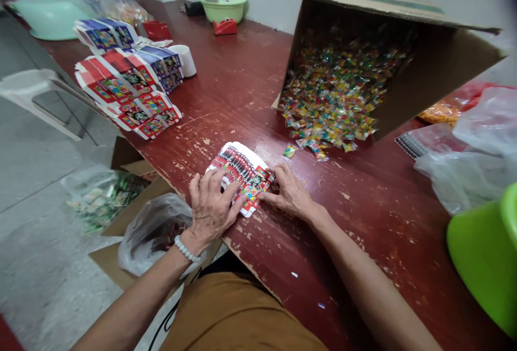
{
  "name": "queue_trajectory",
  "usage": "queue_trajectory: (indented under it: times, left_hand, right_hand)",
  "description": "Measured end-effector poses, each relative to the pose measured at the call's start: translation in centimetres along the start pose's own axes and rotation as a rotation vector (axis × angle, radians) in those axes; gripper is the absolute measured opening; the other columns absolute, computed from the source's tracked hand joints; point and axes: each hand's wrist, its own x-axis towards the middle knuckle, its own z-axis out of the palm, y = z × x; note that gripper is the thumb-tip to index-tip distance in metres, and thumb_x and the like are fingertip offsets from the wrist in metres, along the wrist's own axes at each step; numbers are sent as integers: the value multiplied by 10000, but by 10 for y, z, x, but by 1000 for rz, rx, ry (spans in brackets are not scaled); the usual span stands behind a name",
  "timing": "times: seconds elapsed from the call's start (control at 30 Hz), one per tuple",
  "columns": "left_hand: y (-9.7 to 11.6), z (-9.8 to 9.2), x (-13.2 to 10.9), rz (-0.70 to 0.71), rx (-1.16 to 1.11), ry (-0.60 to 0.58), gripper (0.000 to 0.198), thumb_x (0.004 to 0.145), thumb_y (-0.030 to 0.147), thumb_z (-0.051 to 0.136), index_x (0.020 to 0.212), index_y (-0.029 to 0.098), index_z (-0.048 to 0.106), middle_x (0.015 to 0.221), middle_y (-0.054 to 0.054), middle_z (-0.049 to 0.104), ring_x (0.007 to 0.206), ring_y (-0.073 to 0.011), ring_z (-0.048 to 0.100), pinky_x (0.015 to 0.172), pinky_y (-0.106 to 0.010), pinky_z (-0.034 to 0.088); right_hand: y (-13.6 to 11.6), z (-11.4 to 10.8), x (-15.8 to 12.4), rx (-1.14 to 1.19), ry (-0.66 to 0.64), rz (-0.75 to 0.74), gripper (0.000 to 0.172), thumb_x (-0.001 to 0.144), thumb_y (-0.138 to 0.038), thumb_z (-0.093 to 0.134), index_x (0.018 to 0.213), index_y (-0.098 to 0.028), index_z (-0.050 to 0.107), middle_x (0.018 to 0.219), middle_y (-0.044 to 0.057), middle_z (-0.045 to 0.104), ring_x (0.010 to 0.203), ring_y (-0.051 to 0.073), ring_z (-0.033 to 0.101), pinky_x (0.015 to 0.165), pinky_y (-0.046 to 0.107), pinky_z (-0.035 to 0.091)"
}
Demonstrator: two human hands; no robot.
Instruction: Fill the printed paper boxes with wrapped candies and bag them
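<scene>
A fanned row of flat, printed red-and-white cartons (238, 165) lies on the worn red table in front of me. My left hand (214, 203), a pale bead bracelet at its wrist, rests on the near side of the row with its fingers apart. At the row's right end, the thumb and fingertips of my right hand (288, 189) close on the edge of the front carton (255, 187). Just beyond the row is a single wrapped candy (290, 151). Many more candies (331, 92) spill from an overturned cardboard box (420, 71).
Bundled red cartons (121, 82) and blue cartons (161, 63) stand at left beside a white cup (186, 61). Farther back are a green basin (226, 9) and red tape dispenser (225, 27). A lime-green container (484, 254) stands right; a bag-lined box (149, 232) sits below the table edge.
</scene>
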Motion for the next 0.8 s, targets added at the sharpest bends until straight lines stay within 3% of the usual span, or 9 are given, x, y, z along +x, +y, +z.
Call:
queue_trajectory:
  times: [0.1,0.2,0.33,0.47,0.53,0.67,0.8]
  left_hand:
    - [4,-3,-3,25,-2,-18,338,895,499,608,1014,203,722,1215,-194,631,1189,-378,521,1070,-607,306]
    - [6,-4,-2,17,0,-26,365,883,504,627,1009,170,709,1196,-218,628,1158,-393,522,1034,-604,336]
    - [10,-4,-2,6,-70,-60,222,889,414,646,888,198,696,1167,-186,641,1127,-369,535,1005,-575,366]
    - [14,-3,-5,-16,-103,-31,171,896,367,639,908,204,689,1169,-179,652,1132,-365,547,1001,-568,367]
    - [14,-6,-4,-48,-126,24,246,902,394,635,1043,196,674,1192,-183,656,1140,-359,559,992,-544,382]
    - [10,-21,6,-151,-376,109,325,961,392,542,1217,200,603,1148,-132,698,1068,-286,627,926,-434,457]
    - [6,-40,26,-230,-704,-74,321,967,419,518,1155,197,654,1053,-72,740,878,-209,680,810,-338,518]
  right_hand:
    - [-2,6,1,-56,49,84,546,844,-454,720,1238,-120,544,1130,153,544,1015,288,578,878,427,508]
    - [-6,8,4,-50,78,139,615,802,-430,753,1276,-110,527,1179,172,541,1068,306,568,901,437,498]
    - [-8,8,8,36,116,206,524,735,-392,790,1172,-178,596,1130,113,584,1004,272,587,859,414,499]
    - [-9,9,12,355,310,361,282,756,-437,731,902,-209,652,851,18,627,742,191,582,700,327,480]
    - [-11,6,12,612,381,433,308,767,-507,703,798,-209,631,739,-7,619,646,162,560,637,297,461]
    - [-21,-9,10,889,408,451,364,710,-533,762,782,-208,615,719,-15,636,606,143,556,585,274,452]
    - [-33,-25,3,819,425,352,274,736,-446,747,747,-205,618,686,-25,618,627,133,547,629,269,444]
